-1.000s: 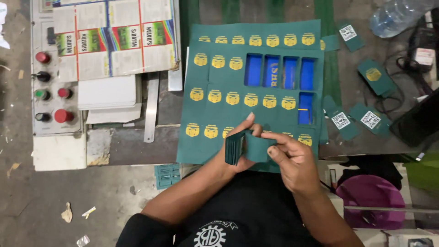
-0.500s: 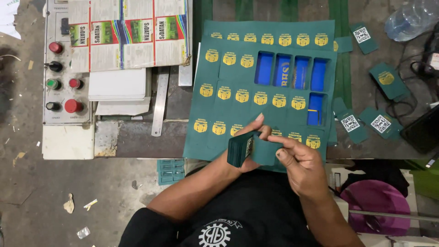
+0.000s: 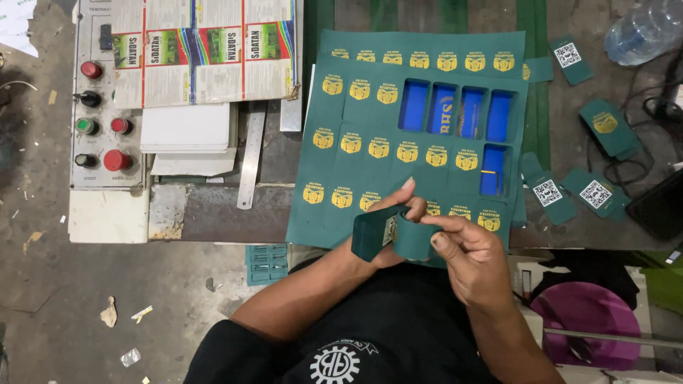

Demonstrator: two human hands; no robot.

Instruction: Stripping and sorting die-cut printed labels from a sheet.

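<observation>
A large dark green die-cut sheet (image 3: 370, 114) with rows of gold emblems lies on the bench; several tags are punched out of it, leaving blue openings (image 3: 455, 110). My left hand (image 3: 391, 220) grips a small stack of green tags (image 3: 371, 233) at the sheet's near edge. My right hand (image 3: 469, 259) pinches another green tag (image 3: 413, 238) against that stack with thumb and forefinger.
Loose green tags (image 3: 548, 192) lie to the right, some showing white code squares. A control panel (image 3: 99, 99) with red, green and black buttons sits left, beside printed carton sheets (image 3: 203, 50), white card (image 3: 188, 128) and a steel ruler (image 3: 250, 160). A plastic bottle (image 3: 644, 28) and purple basin (image 3: 583, 320) lie right.
My hands stay at the sheet's near edge; the right hand has brought a tag up against the stack in the left hand. The camera view has shifted slightly.
</observation>
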